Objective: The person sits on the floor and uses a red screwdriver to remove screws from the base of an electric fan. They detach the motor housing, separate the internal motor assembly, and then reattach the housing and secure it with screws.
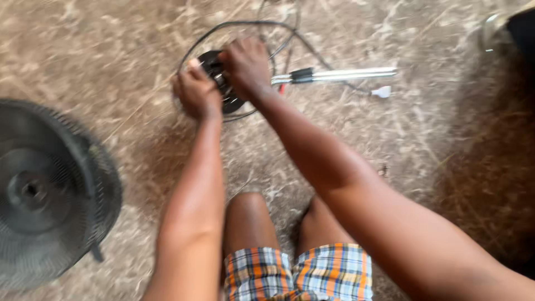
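Both hands work on a round black fan motor [225,83] lying on the mottled brown floor [111,44] in the far middle of the scene; the left hand [196,93] is clenched on its left rim, and the right hand [245,68] is closed over its top and right side, fingers curled down onto the housing. A chrome tube with a black collar [334,74] runs from the motor toward the right, lying flat; a thin black cable [245,23] loops around the far side, and a small white plug piece [382,91] lies just near the tube's right end. By its look the motor is dense and rigid, heavy for its bulk, with a smooth casing that could slip; the rim and the tube seem the firm places to grip, while the cable is slack and would likely snag or pull loose. A black fan grille [50,195] lies well apart at the near left. The person's knees and checked shorts [298,273] show at the near edge.
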